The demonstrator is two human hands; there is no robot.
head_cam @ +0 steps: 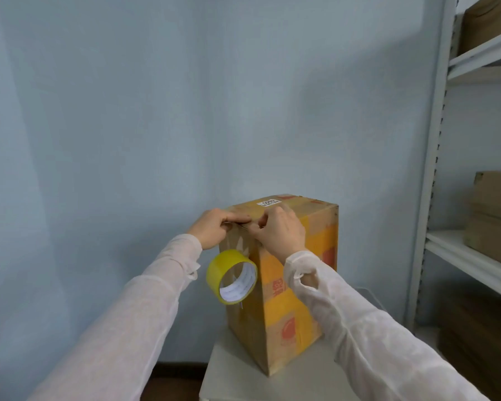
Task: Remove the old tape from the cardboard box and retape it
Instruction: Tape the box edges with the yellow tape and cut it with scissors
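- A tall cardboard box (287, 287), brown with orange and yellow printed panels, is seen standing upright on a pale counter (237, 374) in the lower centre of the frame, one vertical corner turned toward the camera.
- A small white label (268, 202) with dark print is stuck on the box's top face, near the far edge.
- A roll of yellow tape (232, 276) is seen hanging against the box's left face, just below the top edge, its white inner core facing the camera; a strip of tape appears to run up from it to the edge, though this is hard to make out.
- The left hand (214, 227) is placed at the box's upper left edge, its fingers (237, 219) curled together and pinched on something thin at that edge, apparently the tape.
- The right hand (281, 231) is laid over the near top corner of the box, its fingers bent and pressed close to those of the left hand; what exactly is gripped between them cannot be told.
- Both arms are covered by thin white sleeves (145, 308) reaching in from the bottom corners of the frame.
- A pale blue wall (128, 111) fills the background behind the box.
- A grey metal shelving unit (475, 256) is seen along the right edge of the frame, with more brown boxes (495, 218) stored on its shelves.
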